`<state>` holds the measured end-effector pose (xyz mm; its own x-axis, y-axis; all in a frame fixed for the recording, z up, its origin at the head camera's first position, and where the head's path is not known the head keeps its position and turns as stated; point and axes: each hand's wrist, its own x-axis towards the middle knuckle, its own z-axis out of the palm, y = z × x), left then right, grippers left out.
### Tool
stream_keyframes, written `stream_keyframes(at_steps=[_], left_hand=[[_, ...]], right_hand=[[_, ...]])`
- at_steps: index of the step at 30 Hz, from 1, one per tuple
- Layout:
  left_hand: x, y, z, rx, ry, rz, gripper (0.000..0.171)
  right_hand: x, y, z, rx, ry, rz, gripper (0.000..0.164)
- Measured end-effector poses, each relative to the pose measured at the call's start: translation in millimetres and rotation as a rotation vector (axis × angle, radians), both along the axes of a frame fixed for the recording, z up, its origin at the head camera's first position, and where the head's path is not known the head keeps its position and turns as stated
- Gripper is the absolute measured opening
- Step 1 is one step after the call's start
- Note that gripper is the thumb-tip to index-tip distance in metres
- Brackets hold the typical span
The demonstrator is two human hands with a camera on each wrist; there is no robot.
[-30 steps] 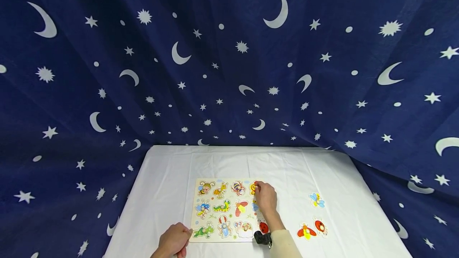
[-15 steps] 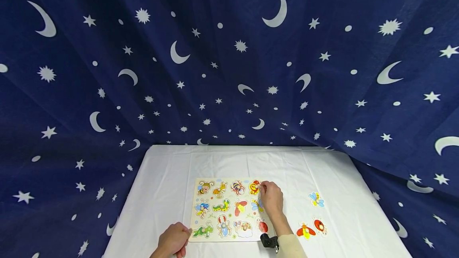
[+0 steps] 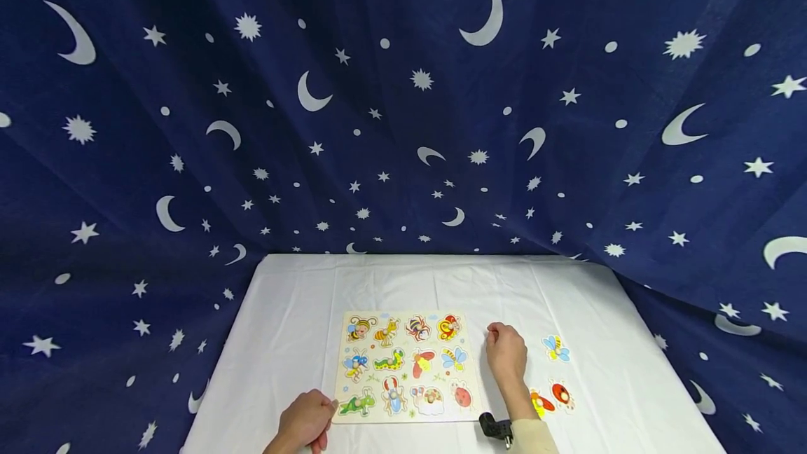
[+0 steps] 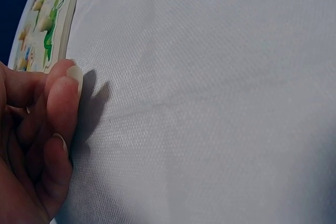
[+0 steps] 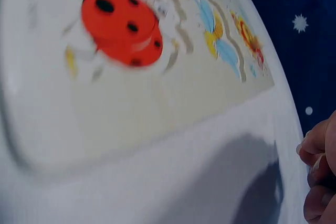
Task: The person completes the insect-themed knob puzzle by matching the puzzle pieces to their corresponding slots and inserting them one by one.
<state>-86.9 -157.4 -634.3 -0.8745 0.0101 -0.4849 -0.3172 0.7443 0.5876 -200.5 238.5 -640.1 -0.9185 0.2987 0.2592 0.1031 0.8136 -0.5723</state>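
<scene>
A wooden insect peg puzzle board (image 3: 406,420) lies flat on the white table. At its near left corner, my left hand (image 3: 307,417) pinches the edge between thumb and fingers; the left wrist view shows these fingertips (image 4: 63,103) at the corner. To the right of the board, my right hand (image 3: 506,354) is over the cloth, fingers loosely curled and nothing seen in them. A red and yellow butterfly piece (image 3: 448,327) sits in the far right slot. Bare printed recesses show a ladybug (image 5: 123,27), a blue-winged bee (image 5: 216,32) and a red-winged insect (image 3: 423,364).
Three loose pieces lie right of my right hand: a blue-winged bee (image 3: 556,348), a red ladybug (image 3: 562,394) and a red-winged insect (image 3: 542,403), partly hidden by my forearm. A dark blue star-patterned curtain (image 3: 403,125) surrounds the table (image 3: 302,300).
My right hand has let go of the butterfly piece at the board's far right slot and moved right, off the board. The left hand has stayed at the corner.
</scene>
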Motion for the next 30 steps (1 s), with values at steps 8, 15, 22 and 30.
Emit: stream_keyframes(at_steps=[8,15,22,30], left_hand=[[-1.5,-3,0.3,-0.009,0.001,-0.004,0.041],[-0.9,0,-2.1,-0.002,-0.013,0.001,0.041],[-2.0,-1,-5.6,-0.012,-0.008,-0.009,0.041],[-2.4,0,-7.2,-0.011,0.003,-0.017,0.042]], right_hand=[[1.5,13,-5.7,-0.002,-0.003,-0.006,0.008],[4.6,39,-5.8,0.002,0.025,-0.071,0.01],[5.3,60,-2.3,-0.002,0.039,-0.101,0.015],[10.0,75,-1.4,-0.018,-0.003,-0.159,0.015]])
